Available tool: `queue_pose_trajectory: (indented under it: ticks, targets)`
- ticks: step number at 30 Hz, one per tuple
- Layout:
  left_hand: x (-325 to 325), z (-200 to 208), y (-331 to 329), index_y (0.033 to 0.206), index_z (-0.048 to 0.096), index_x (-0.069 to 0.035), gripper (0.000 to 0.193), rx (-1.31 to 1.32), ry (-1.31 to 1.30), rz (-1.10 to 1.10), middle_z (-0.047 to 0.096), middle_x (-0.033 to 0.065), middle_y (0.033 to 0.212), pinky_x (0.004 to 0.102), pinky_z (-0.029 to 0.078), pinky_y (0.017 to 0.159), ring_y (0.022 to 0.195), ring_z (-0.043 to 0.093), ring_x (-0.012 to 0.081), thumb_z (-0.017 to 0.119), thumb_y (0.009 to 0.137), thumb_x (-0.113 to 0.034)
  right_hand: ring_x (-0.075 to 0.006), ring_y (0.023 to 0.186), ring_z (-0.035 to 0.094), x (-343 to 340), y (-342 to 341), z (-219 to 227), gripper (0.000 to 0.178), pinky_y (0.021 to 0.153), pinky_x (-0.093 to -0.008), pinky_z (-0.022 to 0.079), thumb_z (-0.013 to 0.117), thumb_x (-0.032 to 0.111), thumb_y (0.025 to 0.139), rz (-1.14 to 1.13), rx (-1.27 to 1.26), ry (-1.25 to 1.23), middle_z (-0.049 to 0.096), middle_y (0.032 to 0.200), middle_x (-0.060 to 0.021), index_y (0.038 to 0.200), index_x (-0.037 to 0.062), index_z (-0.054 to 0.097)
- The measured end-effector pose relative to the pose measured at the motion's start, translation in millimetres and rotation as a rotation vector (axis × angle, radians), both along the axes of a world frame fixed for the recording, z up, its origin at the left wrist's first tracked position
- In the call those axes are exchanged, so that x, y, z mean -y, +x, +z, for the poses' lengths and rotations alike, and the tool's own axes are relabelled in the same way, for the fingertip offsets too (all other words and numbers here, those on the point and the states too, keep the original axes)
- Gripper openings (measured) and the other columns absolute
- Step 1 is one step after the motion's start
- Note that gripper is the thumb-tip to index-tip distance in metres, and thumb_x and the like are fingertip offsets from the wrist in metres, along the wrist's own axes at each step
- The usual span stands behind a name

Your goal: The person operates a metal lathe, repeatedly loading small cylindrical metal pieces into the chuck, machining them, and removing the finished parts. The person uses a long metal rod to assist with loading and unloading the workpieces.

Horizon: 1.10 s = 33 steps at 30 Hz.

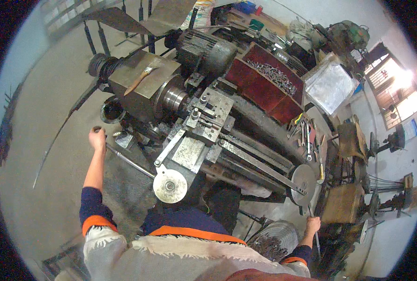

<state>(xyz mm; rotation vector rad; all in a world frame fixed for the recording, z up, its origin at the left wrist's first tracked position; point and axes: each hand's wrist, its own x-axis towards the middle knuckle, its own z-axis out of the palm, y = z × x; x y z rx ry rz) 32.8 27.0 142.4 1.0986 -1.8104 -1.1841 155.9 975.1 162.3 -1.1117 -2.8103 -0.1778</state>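
My left hand [97, 139] is closed round the end of a steel lever [131, 160]. That lever runs out from a round metal disc [170, 186] at the front of a small lathe. At the lower right, my right hand [313, 225] grips a second rod-like lever [310, 210] below a darker disc [304, 185]. Flat linkage bars [257, 163] join the discs to the tool slide [209, 114]. The slide stands beside the bright chuck [174, 95]. Whether a workpiece sits in the chuck, I cannot tell.
A wooden-handled brush [140, 79] lies on the headstock, with a motor [205, 52] behind. A red tray [255, 87] holds many small metal parts. Wrenches [308, 140] lie to its right. A mesh basket [276, 238] stands low, near my right forearm.
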Motion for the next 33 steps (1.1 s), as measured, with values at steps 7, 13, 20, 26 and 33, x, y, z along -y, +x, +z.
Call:
queue_pose_trajectory:
  ticks: [7, 13, 20, 26, 33]
  targets:
    - [2.4, -21.6, -76.2, 0.082, 0.06, 0.0, 0.017, 0.014, -0.056, -0.137, 0.061, 0.0087, 0.068, 0.0314, 0.046, 0.052, 0.05, 0.058, 0.0168, 0.059, 0.069, -0.011, -0.0361, 0.083, 0.062, 34.0, 23.7, -19.1, 0.03, 0.074, -0.0426, 0.05, 0.062, 0.027, 0.066, -0.15, 0.049, 0.002, 0.064, 0.084, -0.0213, 0.076, -0.0008, 0.062]
    - [-15.0, -1.2, -71.0, 0.078, 0.06, -0.001, 0.012, -0.01, -0.003, -0.147, 0.06, 0.0074, 0.064, 0.0309, 0.045, 0.05, 0.049, 0.056, 0.0147, 0.058, 0.07, -0.01, -0.0378, 0.09, 0.06, 83.5, 42.6, 3.6, 0.037, 0.08, -0.0444, 0.048, 0.06, 0.029, 0.068, -0.23, 0.076, -0.077, 0.062, 0.093, -0.0229, 0.089, -0.0008, 0.063]
    - [4.6, -22.0, -72.6, 0.083, 0.062, -0.002, 0.015, -0.022, -0.096, -0.14, 0.061, 0.0092, 0.066, 0.0301, 0.046, 0.05, 0.053, 0.059, 0.0169, 0.058, 0.071, -0.01, -0.038, 0.09, 0.06, 96.3, 40.8, 5.4, 0.037, 0.077, -0.0443, 0.048, 0.06, 0.032, 0.066, -0.289, 0.056, -0.128, 0.063, 0.088, -0.023, 0.083, -0.0012, 0.061]
    - [14.0, -20.3, -68.2, 0.084, 0.062, 0.0, 0.018, 0.102, -0.077, -0.142, 0.061, 0.0094, 0.064, 0.0314, 0.048, 0.05, 0.051, 0.061, 0.0185, 0.058, 0.07, -0.01, -0.0363, 0.072, 0.061, 25.1, 36.9, -22.9, 0.031, 0.065, -0.0461, 0.048, 0.059, 0.034, 0.064, -0.026, -0.039, 0.195, 0.061, 0.072, -0.0178, 0.071, 0.0036, 0.057]
    - [-17.2, 5.0, -62.0, 0.081, 0.062, -0.001, 0.017, 0.237, -0.039, -0.134, 0.061, 0.0112, 0.063, 0.0313, 0.049, 0.049, 0.052, 0.061, 0.019, 0.056, 0.068, -0.009, -0.0349, 0.084, 0.061, -32.4, -24.7, 5.9, 0.032, 0.077, -0.0504, 0.044, 0.056, 0.033, 0.07, -0.112, 0.143, 0.193, 0.064, 0.088, -0.0143, 0.087, 0.0062, 0.061]
